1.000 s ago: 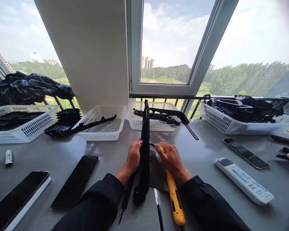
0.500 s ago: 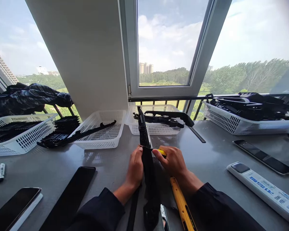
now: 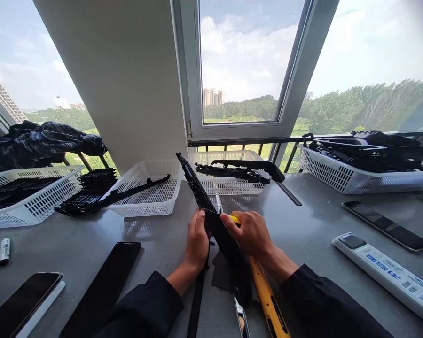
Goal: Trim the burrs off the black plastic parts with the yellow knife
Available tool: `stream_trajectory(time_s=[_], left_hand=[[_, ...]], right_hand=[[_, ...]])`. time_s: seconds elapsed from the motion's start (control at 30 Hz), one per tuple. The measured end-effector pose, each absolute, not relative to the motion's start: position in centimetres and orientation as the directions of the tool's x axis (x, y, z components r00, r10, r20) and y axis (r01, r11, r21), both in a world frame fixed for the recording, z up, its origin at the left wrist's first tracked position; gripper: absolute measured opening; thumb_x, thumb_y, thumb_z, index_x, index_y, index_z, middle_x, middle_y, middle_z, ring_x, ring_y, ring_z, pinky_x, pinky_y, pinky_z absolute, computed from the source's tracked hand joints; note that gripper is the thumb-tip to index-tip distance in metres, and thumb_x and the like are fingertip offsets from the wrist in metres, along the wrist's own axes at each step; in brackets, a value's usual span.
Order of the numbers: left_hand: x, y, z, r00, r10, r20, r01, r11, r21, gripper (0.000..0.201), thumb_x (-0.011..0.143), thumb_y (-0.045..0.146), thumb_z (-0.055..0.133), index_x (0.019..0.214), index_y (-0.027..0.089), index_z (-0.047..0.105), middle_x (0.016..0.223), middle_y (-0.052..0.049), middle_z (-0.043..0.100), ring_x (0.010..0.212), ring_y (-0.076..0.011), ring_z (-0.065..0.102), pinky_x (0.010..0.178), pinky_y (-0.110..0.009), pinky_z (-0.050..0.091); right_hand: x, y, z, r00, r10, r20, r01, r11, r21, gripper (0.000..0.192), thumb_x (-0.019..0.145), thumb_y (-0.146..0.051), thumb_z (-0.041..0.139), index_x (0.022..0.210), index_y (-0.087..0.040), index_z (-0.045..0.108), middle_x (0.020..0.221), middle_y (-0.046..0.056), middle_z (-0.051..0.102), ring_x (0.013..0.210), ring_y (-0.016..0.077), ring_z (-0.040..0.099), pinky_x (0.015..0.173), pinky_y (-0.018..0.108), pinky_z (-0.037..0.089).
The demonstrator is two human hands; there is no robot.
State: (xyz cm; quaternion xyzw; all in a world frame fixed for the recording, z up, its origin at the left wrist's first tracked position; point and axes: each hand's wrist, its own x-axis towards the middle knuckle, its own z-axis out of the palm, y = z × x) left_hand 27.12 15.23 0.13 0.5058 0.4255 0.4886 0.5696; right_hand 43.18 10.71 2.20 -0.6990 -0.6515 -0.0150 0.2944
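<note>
Centre, my left hand [image 3: 197, 241] is closed round a long black plastic part [image 3: 229, 249], which slants from upper left to lower right. My right hand [image 3: 252, 234] is closed on a yellow-handled knife [image 3: 236, 219], mostly hidden in the fist. A narrow silvery blade shows just beyond the fingers, beside the part. The right thumb and fingertips are at the part's right edge, close to the left hand. Below the right wrist lies a yellow-orange tool handle [image 3: 268, 298]. A shiny metal piece [image 3: 241, 317] and a black strip [image 3: 198, 298] lie under the part.
White baskets [image 3: 144, 209] stand along the back, some with black plastic parts; a fuller basket [image 3: 341, 180] is at right. Dark phone-like slabs [image 3: 102, 288], a marker [image 3: 4, 251] and a white power strip [image 3: 384, 272] lie on the grey table. Windows rise behind.
The black plastic part has swung: its far end is now further left and its near end further right. Both hands stay close together, holding the part and the knife.
</note>
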Motion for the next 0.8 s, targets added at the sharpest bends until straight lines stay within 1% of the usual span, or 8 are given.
stream_trajectory(time_s=[0.07,0.13,0.2,0.3,0.5,0.57,0.7,0.8], left_hand=[[27.39,14.93,0.61,0.112,0.994,0.002,-0.126,0.012,0.992,0.035,0.100,0.052,0.047,0.102,0.022,0.067,0.101,-0.006,0.071,0.098,-0.0244,0.065,0.073,-0.030,0.055],[27.53,14.80,0.81,0.095,0.995,0.032,-0.132,-0.019,0.991,0.035,0.099,0.054,0.051,0.097,0.023,0.068,0.097,-0.006,0.072,0.096,-0.0250,0.067,0.075,-0.031,0.056],[27.56,14.81,0.66,0.042,0.997,0.057,-0.135,-0.051,0.989,0.032,0.097,0.054,0.056,0.101,0.025,0.069,0.107,-0.007,0.074,0.110,-0.0270,0.067,0.082,-0.032,0.057],[27.58,14.92,0.16,-0.041,0.998,0.046,-0.120,-0.050,0.991,0.031,0.096,0.051,0.060,0.111,0.026,0.069,0.126,-0.008,0.073,0.131,-0.0283,0.061,0.090,-0.032,0.058],[27.80,14.76,0.22,-0.018,1.000,-0.015,-0.128,0.012,0.992,0.032,0.098,0.046,0.058,0.120,0.025,0.069,0.138,-0.009,0.069,0.132,-0.0292,0.062,0.087,-0.032,0.059],[27.73,14.70,0.40,-0.011,1.000,0.004,-0.131,-0.005,0.991,0.030,0.098,0.043,0.057,0.117,0.024,0.070,0.136,-0.010,0.071,0.133,-0.0288,0.061,0.090,-0.032,0.058],[27.32,14.84,0.54,0.020,0.996,0.088,-0.102,-0.086,0.991,0.023,0.098,0.041,0.058,0.101,0.024,0.073,0.124,-0.008,0.076,0.133,-0.0286,0.060,0.101,-0.034,0.053],[27.00,15.07,0.50,0.036,0.996,0.078,-0.090,-0.074,0.993,0.021,0.097,0.039,0.059,0.098,0.024,0.074,0.121,-0.008,0.077,0.130,-0.0283,0.062,0.103,-0.034,0.050]], right_hand=[[43.24,10.76,2.13,0.151,0.901,0.406,0.917,0.025,-0.397,0.076,0.102,-0.074,0.028,0.055,-0.021,0.054,0.055,0.005,0.061,0.052,0.0141,0.047,0.060,0.032,0.018],[43.35,10.85,2.01,0.171,0.894,0.414,0.912,0.016,-0.409,0.077,0.102,-0.075,0.025,0.054,-0.020,0.053,0.055,0.005,0.061,0.052,0.0141,0.046,0.060,0.032,0.018],[43.48,10.95,1.88,0.196,0.885,0.422,0.903,0.005,-0.430,0.079,0.102,-0.075,0.022,0.053,-0.020,0.052,0.054,0.005,0.060,0.052,0.0139,0.045,0.059,0.032,0.018],[43.59,11.03,1.78,0.216,0.883,0.416,0.889,-0.002,-0.458,0.081,0.101,-0.077,0.020,0.053,-0.021,0.051,0.053,0.005,0.058,0.051,0.0135,0.042,0.059,0.032,0.018],[43.46,10.97,1.97,0.198,0.897,0.396,0.883,0.012,-0.469,0.080,0.101,-0.078,0.020,0.053,-0.021,0.050,0.053,0.004,0.056,0.052,0.0134,0.040,0.059,0.031,0.018],[43.52,10.96,2.01,0.209,0.893,0.398,0.883,0.003,-0.470,0.080,0.100,-0.079,0.021,0.053,-0.021,0.050,0.053,0.004,0.056,0.051,0.0133,0.040,0.059,0.031,0.018],[43.63,10.90,2.13,0.209,0.885,0.416,0.895,-0.001,-0.446,0.080,0.100,-0.079,0.022,0.052,-0.021,0.050,0.053,0.004,0.056,0.050,0.0132,0.041,0.058,0.031,0.017],[43.56,10.80,2.28,0.178,0.889,0.422,0.908,0.017,-0.419,0.080,0.101,-0.077,0.022,0.053,-0.021,0.051,0.052,0.005,0.057,0.049,0.0133,0.042,0.058,0.032,0.016]])
